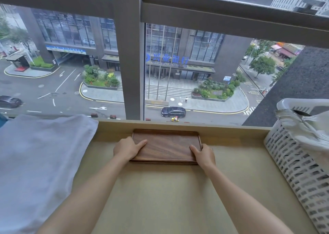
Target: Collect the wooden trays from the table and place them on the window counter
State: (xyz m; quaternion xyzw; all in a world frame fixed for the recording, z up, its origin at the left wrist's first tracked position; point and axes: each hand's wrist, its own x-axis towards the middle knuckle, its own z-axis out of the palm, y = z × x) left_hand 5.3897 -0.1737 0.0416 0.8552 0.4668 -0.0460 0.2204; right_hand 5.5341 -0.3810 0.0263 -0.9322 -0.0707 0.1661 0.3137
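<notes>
Dark wooden trays [166, 144] lie as a flat stack on the pale window counter [178, 189], close to the glass. A second tray edge shows under the top one along the near side. My left hand [127, 149] grips the stack's near left corner, thumb on top. My right hand [203, 154] grips the near right corner, thumb on top as well. Both forearms reach forward over the counter.
A white folded towel [39, 162] covers the counter's left side. A white slotted plastic basket [300, 162] with cloth in it stands at the right. A window frame post [133, 73] rises right behind the trays.
</notes>
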